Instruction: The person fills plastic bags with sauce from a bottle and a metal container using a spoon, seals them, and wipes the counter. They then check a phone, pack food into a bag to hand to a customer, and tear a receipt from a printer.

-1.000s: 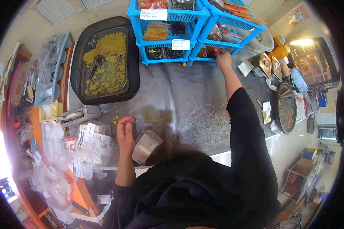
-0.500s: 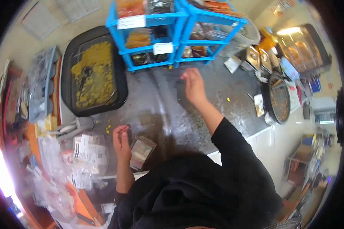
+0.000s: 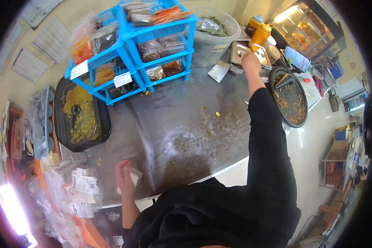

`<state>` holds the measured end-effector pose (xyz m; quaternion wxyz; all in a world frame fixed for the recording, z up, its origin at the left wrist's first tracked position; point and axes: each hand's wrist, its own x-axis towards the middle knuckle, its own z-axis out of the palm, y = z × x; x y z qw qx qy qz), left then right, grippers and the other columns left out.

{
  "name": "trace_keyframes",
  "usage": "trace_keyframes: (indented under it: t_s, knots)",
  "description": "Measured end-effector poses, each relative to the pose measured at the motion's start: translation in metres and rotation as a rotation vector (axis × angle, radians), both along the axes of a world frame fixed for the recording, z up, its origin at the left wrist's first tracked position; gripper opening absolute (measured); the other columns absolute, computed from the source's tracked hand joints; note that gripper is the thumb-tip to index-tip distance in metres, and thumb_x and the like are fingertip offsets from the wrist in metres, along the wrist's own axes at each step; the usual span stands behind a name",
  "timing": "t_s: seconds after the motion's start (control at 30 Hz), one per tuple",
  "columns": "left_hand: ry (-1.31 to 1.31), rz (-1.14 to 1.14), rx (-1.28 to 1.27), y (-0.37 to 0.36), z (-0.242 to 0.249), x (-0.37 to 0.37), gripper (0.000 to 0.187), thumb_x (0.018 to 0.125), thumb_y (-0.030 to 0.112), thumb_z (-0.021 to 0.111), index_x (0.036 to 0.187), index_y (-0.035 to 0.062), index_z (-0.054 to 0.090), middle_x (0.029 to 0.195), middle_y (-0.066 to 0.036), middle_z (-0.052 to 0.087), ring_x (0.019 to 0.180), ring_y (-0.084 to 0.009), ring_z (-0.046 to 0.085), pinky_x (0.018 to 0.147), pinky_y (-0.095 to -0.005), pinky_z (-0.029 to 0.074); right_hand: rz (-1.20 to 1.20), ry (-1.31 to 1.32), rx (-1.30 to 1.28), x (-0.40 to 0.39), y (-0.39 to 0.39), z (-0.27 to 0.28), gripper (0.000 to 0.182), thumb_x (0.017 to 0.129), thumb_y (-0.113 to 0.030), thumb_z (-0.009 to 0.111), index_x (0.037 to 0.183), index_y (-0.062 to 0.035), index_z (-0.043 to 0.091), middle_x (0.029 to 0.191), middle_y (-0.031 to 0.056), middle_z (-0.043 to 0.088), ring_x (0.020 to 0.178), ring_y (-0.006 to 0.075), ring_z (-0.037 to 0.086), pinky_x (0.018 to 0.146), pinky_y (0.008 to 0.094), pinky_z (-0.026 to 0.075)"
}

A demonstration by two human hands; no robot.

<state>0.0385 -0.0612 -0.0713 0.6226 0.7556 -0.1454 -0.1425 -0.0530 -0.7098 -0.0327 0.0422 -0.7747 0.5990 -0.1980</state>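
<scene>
My right hand point(image 3: 251, 64) reaches out to the metal containers point(image 3: 263, 56) at the upper right. Its fingers are curled together at a lid, and what they grip is hidden. My left hand point(image 3: 123, 175) is low over the dark metal table point(image 3: 186, 124), its fingers loosely bent and holding nothing visible. Beside and partly behind it lies a small clear packet point(image 3: 135, 177). A round dark pan point(image 3: 291, 101) with brown bits and a utensil stands just right of my right forearm.
Blue stacked baskets point(image 3: 132, 45) hold bagged foods at the back. On the left is a black tray point(image 3: 103, 124) of yellow food. A clear tub point(image 3: 215, 45), yellow bottle point(image 3: 261, 34) and lit display case point(image 3: 306, 29) stand behind. Plastic bags point(image 3: 82, 190) lie lower left.
The view has turned to the right. My right hand has moved right and away from me, from above the table to the metal containers. My left hand stays near the packet.
</scene>
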Motion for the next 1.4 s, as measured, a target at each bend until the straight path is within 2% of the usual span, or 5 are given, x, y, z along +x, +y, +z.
trace_keyframes:
  t_s: [0.33,0.37,0.5,0.73,1.4]
  knots:
    - [0.028,-0.097,-0.059,-0.126,0.006,-0.087,0.028,0.098,0.021,0.051,0.117,0.0014,0.050,0.113,-0.008,0.055,0.106,-0.0199,0.054,0.098,-0.0350,0.041,0.412,0.316,0.436,-0.002,-0.071,0.025,0.040,0.089,-0.033,0.051,0.113,-0.0034,0.066,0.121,0.0184,0.061,0.113,0.0260,0.060,0.089,0.0391,0.049]
    - [0.028,-0.105,-0.054,-0.138,0.006,-0.093,0.028,0.098,0.021,0.050,0.117,0.0015,0.050,0.114,-0.009,0.054,0.107,-0.0200,0.054,0.098,-0.0350,0.041,0.354,0.026,0.487,-0.006,-0.105,-0.003,0.036,0.083,-0.041,0.060,0.087,-0.0069,0.069,0.073,0.0101,0.066,0.063,0.0189,0.061,0.055,0.0367,0.047]
    - [0.035,-0.097,-0.074,-0.189,0.010,-0.115,0.028,0.098,0.022,0.049,0.118,0.0021,0.050,0.115,-0.009,0.054,0.107,-0.0203,0.054,0.098,-0.0348,0.041,0.338,-0.342,0.966,-0.040,-0.111,0.055,0.038,0.082,-0.046,0.062,0.060,-0.0192,0.047,0.054,-0.0093,0.038,0.044,0.0029,0.029,0.040,0.0223,0.014]
    - [0.047,-0.147,-0.081,-0.250,0.011,-0.134,0.022,0.097,0.013,0.050,0.117,0.0021,0.051,0.113,-0.008,0.055,0.107,-0.0185,0.055,0.096,-0.0315,0.040,0.561,0.107,0.426,-0.014,-0.111,0.027,0.049,0.077,-0.047,0.061,0.092,-0.0014,0.069,0.087,0.0169,0.069,0.075,0.0291,0.067,0.062,0.0387,0.050]
    - [0.709,-0.248,-0.260,-0.566,-0.013,-0.045,0.039,0.097,0.026,0.051,0.124,-0.0017,0.048,0.109,-0.011,0.060,0.102,-0.0257,0.062,0.088,-0.0355,0.050,0.271,0.364,0.238,-0.065,-0.156,0.037,0.038,0.088,-0.033,0.051,0.111,-0.0070,0.066,0.111,0.0148,0.066,0.104,0.0330,0.063,0.084,0.0432,0.051]
